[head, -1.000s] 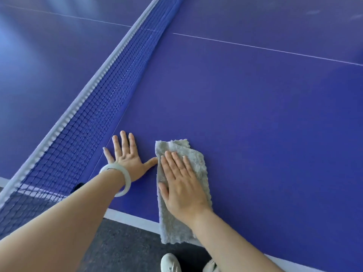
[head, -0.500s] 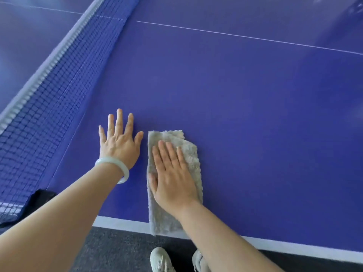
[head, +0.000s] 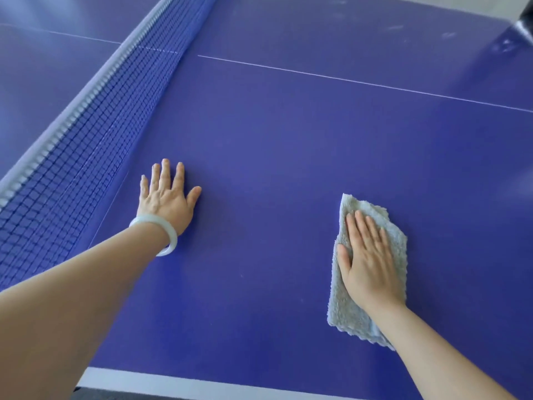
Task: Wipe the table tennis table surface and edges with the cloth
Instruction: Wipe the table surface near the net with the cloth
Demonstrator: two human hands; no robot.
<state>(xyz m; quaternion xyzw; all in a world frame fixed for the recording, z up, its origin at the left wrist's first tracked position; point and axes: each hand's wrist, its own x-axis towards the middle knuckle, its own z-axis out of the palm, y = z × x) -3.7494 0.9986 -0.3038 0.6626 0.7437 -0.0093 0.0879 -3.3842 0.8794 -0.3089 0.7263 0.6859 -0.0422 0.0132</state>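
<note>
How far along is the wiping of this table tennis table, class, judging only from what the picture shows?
Done: nothing can be confirmed; the near surface shows no wipe marks. In hand: the right hand presses the grey cloth flat on the table, while the left hand braces beside the net. Left: pale smudges at the far side, the half beyond the net, and the white near edge, which the cloth is not touching.

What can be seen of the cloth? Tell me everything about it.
The cloth is pale grey and fluffy, like fleece or microfibre, with ragged, scalloped edges. It seems folded into a rough oblong and lies flat on the blue table surface, well right of the net and short of the white near edge. The right hand presses palm-down on it, fingers spread, covering its middle. The left hand does not touch it.
</note>
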